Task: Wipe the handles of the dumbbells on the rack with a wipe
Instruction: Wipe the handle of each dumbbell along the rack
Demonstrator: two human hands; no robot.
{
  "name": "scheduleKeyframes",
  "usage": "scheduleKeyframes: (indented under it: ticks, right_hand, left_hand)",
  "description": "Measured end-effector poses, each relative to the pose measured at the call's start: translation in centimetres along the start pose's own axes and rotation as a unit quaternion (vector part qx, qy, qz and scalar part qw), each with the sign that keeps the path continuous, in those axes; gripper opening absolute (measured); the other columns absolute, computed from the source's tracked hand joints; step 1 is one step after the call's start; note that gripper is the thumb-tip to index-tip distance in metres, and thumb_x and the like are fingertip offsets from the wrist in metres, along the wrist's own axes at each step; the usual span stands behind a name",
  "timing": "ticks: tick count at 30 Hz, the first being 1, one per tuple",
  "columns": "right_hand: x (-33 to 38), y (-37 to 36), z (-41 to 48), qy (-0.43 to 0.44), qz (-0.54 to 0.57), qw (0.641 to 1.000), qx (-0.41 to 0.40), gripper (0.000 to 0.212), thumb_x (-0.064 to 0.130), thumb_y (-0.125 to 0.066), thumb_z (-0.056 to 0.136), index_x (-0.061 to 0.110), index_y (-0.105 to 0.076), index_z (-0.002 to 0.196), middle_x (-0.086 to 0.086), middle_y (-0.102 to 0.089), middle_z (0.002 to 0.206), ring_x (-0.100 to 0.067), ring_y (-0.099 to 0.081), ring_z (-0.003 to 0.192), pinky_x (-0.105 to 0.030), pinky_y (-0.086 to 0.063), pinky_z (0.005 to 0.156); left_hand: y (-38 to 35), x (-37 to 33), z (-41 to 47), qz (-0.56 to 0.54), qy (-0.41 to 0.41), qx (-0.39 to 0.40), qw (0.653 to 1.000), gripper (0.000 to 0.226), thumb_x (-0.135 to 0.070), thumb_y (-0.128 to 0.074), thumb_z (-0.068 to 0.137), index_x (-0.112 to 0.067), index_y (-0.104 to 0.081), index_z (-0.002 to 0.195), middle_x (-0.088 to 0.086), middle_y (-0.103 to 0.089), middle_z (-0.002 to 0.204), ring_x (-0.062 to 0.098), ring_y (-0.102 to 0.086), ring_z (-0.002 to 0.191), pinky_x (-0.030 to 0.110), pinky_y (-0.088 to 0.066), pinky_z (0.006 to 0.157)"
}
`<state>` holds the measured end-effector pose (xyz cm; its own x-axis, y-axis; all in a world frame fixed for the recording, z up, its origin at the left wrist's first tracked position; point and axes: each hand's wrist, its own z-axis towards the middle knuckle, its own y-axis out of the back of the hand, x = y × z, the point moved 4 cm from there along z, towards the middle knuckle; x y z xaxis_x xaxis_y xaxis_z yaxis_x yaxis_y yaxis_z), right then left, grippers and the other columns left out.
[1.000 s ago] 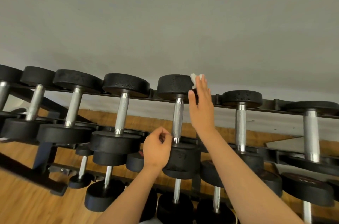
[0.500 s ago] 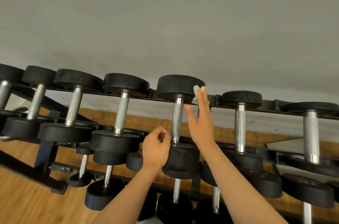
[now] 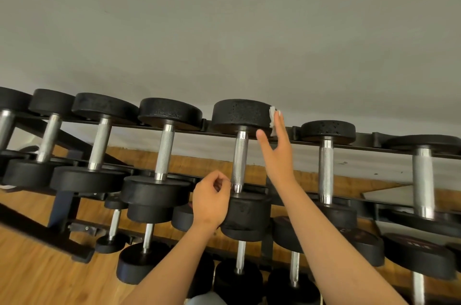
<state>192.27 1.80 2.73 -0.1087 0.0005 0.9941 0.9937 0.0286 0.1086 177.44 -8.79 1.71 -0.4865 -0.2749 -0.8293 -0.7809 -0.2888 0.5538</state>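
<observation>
Right hand [image 3: 277, 155] flat against wipe [image 3: 272, 117]

Wall [image 3: 224, 30]: plain pale grey, filled the upper half of the view under even, soft light. Floor [image 3: 37, 277]: warm brown wood planks, near left, plus a far strip below the wall. Small dark scuffs [image 3: 344, 162] marked the wall's lower band, right. Pale flat patch [image 3: 389, 196] at far right; nature unclear.
</observation>
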Motion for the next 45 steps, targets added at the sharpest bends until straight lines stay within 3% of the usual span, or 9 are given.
scheduleKeyframes:
  ticks: [3, 7, 10, 14, 20, 29, 36, 40, 45]
  right_hand:
    - [0.7, 0.5, 1.3, -0.006, 0.027, 1.000, -0.008, 0.063, 0.040, -0.047, 0.096, 0.027, -0.021, 0.152, 0.009, -0.019, 0.159, 0.004, -0.017, 0.140, -0.011, -0.021, 0.109]
    - [-0.7, 0.2, -0.4, -0.004, 0.025, 1.000, -0.002, 0.057, 0.034, -0.041, 0.101, 0.028, -0.018, 0.153, 0.013, -0.017, 0.158, 0.026, -0.018, 0.127, 0.003, -0.019, 0.099]
    - [-1.1, 0.1, -0.3, -0.009, 0.028, 0.999, -0.017, 0.053, 0.031, -0.038, 0.103, 0.028, -0.020, 0.152, 0.011, -0.020, 0.158, 0.018, -0.018, 0.131, -0.001, -0.018, 0.104]
    - [-0.3, 0.4, 2.0, -0.040, 0.036, 0.998, -0.032, 0.057, 0.038, -0.041, 0.100, 0.027, -0.020, 0.152, 0.006, -0.022, 0.159, -0.007, -0.021, 0.144, -0.027, -0.021, 0.117]
    - [-1.4, -0.3, -0.5, -0.033, 0.042, 0.998, -0.020, 0.073, 0.046, -0.052, 0.092, 0.033, -0.014, 0.154, 0.014, -0.016, 0.159, 0.007, -0.017, 0.136, -0.024, -0.020, 0.113]
    - [-2.6, 0.1, 0.5, -0.068, 0.064, 0.996, -0.003, 0.090, 0.064, -0.061, 0.077, 0.039, -0.018, 0.152, 0.013, -0.026, 0.157, -0.008, -0.023, 0.144, -0.044, -0.025, 0.118]
    - [-2.9, 0.0, 2.3, -0.098, 0.048, 0.994, 0.006, 0.099, 0.049, -0.075, 0.072, 0.037, -0.017, 0.152, 0.003, -0.037, 0.152, -0.018, -0.033, 0.140, -0.051, -0.033, 0.113]
    - [-3.7, 0.4, 1.7, -0.090, 0.051, 0.994, 0.036, 0.095, 0.014, -0.076, 0.080, 0.032, -0.018, 0.153, 0.003, -0.039, 0.150, -0.013, -0.032, 0.140, -0.044, -0.030, 0.116]
    - [-4.3, 0.2, 2.2, -0.099, 0.045, 0.994, 0.019, 0.091, 0.008, -0.076, 0.079, 0.026, -0.023, 0.151, 0.001, -0.043, 0.148, -0.015, -0.035, 0.139, -0.045, -0.033, 0.114]
  left_hand:
    - [0.0, 0.1, 0.0, -0.001, 0.003, 0.002, 1.000, 0.027, -0.006, -0.056, 0.090, -0.023, -0.058, 0.069, -0.005, -0.062, 0.068, 0.006, -0.057, 0.070, 0.011, -0.044, 0.064]
    - [0.0, 0.0, 0.0, 0.002, 0.005, 0.003, 1.000, 0.026, -0.006, -0.056, 0.090, -0.022, -0.058, 0.070, -0.005, -0.062, 0.069, 0.006, -0.057, 0.071, 0.010, -0.044, 0.064]
    - [0.0, 0.0, 0.0, 0.002, 0.007, 0.007, 1.000, 0.025, -0.007, -0.056, 0.091, -0.020, -0.058, 0.070, -0.004, -0.062, 0.069, 0.007, -0.057, 0.071, 0.011, -0.044, 0.065]
    - [0.0, 0.0, 0.0, 0.002, 0.014, 0.007, 1.000, 0.024, -0.008, -0.055, 0.091, -0.020, -0.059, 0.071, -0.003, -0.062, 0.069, 0.007, -0.057, 0.071, 0.011, -0.045, 0.065]
    - [0.0, 0.0, 0.1, 0.009, 0.014, 0.006, 1.000, 0.023, -0.008, -0.055, 0.091, -0.018, -0.059, 0.070, -0.003, -0.062, 0.068, 0.008, -0.057, 0.071, 0.014, -0.045, 0.064]
    - [0.0, 0.1, 0.0, 0.009, 0.017, 0.006, 1.000, 0.023, -0.008, -0.055, 0.091, -0.018, -0.059, 0.070, -0.003, -0.062, 0.068, 0.009, -0.057, 0.070, 0.016, -0.045, 0.065]
    - [-0.1, 0.2, 0.0, 0.002, 0.028, 0.003, 1.000, 0.023, -0.018, -0.056, 0.093, -0.014, -0.058, 0.071, 0.004, -0.063, 0.068, 0.015, -0.057, 0.068, 0.023, -0.046, 0.066]
    - [-0.1, 0.2, 0.0, 0.001, 0.029, 0.004, 1.000, 0.023, -0.018, -0.056, 0.093, -0.014, -0.058, 0.071, 0.003, -0.062, 0.067, 0.014, -0.057, 0.068, 0.023, -0.046, 0.066]
    - [-0.1, -0.1, 0.0, 0.002, 0.023, 0.008, 1.000, 0.022, -0.011, -0.057, 0.091, -0.017, -0.059, 0.070, 0.000, -0.062, 0.068, 0.011, -0.057, 0.069, 0.019, -0.045, 0.065]
